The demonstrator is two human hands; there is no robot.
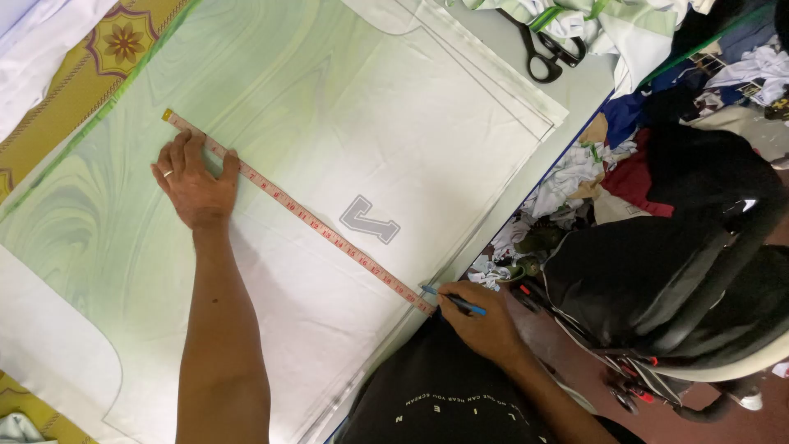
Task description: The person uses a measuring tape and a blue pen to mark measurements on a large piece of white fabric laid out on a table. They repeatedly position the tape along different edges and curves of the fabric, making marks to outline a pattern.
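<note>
Flat on pale green fabric [345, 107], a measuring tape [300, 215] runs between two hands.
Left hand [193, 185] presses spread fingers on the tape's far end; right hand [481, 321] pinches a blue pen [454, 301] at the tape's near end.

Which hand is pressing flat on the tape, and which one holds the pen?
The left hand presses flat on the measuring tape. The right hand pinches the blue pen at the tape's near end.

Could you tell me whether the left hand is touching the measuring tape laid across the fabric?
Touching. The head view shows the left hand pressed flat on the fabric, its fingers overlapping the measuring tape.
</note>
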